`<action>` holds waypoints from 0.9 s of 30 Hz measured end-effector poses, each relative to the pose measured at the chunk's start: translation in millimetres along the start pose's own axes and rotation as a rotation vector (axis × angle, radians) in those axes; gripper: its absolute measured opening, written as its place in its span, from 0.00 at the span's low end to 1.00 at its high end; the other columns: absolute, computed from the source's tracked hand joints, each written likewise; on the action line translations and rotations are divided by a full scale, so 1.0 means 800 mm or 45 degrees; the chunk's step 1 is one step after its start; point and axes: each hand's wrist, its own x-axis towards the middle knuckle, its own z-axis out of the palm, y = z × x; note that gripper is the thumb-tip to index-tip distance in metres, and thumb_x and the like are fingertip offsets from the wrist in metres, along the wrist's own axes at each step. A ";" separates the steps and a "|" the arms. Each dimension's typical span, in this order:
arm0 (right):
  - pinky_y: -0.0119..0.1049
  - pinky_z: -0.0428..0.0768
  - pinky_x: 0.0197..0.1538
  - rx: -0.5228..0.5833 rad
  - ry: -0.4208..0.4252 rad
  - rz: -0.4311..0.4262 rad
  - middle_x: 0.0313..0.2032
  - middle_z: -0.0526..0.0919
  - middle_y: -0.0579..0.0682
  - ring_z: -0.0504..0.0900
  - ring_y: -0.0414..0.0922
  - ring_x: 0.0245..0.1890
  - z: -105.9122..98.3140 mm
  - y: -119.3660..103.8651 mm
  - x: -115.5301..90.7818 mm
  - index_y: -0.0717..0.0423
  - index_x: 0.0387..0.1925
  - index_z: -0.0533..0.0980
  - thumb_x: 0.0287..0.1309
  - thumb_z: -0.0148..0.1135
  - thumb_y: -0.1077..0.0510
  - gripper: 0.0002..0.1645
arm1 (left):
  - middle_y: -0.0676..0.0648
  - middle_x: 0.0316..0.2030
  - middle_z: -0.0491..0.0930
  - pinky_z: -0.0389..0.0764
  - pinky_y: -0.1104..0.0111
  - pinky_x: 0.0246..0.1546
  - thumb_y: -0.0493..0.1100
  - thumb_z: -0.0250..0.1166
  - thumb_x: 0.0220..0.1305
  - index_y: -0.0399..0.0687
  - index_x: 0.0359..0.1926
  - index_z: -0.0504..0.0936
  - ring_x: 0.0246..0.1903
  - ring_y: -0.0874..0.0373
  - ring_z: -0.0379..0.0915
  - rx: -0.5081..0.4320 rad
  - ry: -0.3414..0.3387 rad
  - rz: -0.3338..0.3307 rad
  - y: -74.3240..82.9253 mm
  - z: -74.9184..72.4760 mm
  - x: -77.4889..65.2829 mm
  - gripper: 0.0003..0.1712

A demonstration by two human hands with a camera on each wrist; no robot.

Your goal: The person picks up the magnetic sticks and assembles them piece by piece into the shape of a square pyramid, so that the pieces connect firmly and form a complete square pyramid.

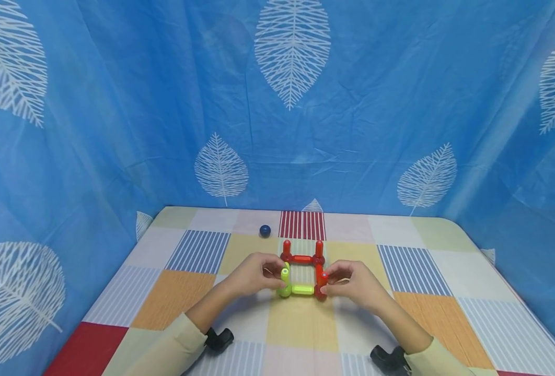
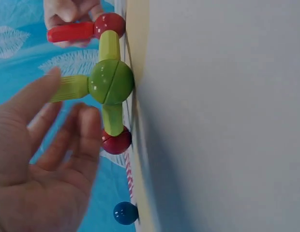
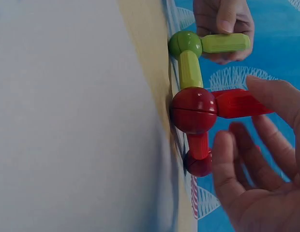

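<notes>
A square frame of balls and magnetic-looking rods stands on the table, with a rod upright at each corner. My left hand [image 1: 257, 274] pinches the yellow-green upright rod [image 2: 71, 88] on the green ball [image 2: 111, 81] at the front left. At the front right, my right hand [image 1: 356, 283] holds the red upright rod [image 3: 239, 104] above a dark red ball [image 3: 194, 110], thumb near its top end. A yellow-green rod [image 1: 303, 290] joins these two front balls. Behind, a red rod [image 1: 302, 259] links two more red balls bearing red uprights. Fingers partly cover the left side.
A loose dark blue ball [image 1: 265, 231] lies behind the frame, toward the far edge. The table [image 1: 301, 329] wears a patchwork-patterned cover. Blue curtains [image 1: 268, 125] with white leaf prints surround it at the back and sides.
</notes>
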 end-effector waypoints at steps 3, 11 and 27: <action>0.29 0.86 0.46 0.025 0.008 -0.074 0.40 0.89 0.55 0.87 0.43 0.42 0.000 0.001 0.001 0.61 0.44 0.85 0.52 0.78 0.58 0.18 | 0.53 0.37 0.86 0.83 0.72 0.44 0.42 0.77 0.58 0.50 0.44 0.87 0.40 0.61 0.81 -0.045 0.026 -0.001 0.002 0.001 0.000 0.12; 0.29 0.86 0.42 0.049 0.092 -0.089 0.40 0.91 0.55 0.89 0.38 0.38 0.015 -0.001 0.012 0.60 0.45 0.86 0.56 0.77 0.57 0.17 | 0.55 0.35 0.86 0.82 0.72 0.39 0.42 0.75 0.61 0.50 0.44 0.89 0.36 0.63 0.80 0.018 0.114 -0.032 0.007 0.013 0.013 0.10; 0.28 0.85 0.39 -0.050 0.195 0.047 0.40 0.91 0.49 0.88 0.41 0.38 0.025 -0.005 0.020 0.54 0.43 0.88 0.54 0.78 0.54 0.15 | 0.54 0.35 0.88 0.83 0.73 0.38 0.42 0.75 0.61 0.47 0.45 0.90 0.35 0.64 0.80 0.104 0.124 -0.103 0.017 0.021 0.023 0.12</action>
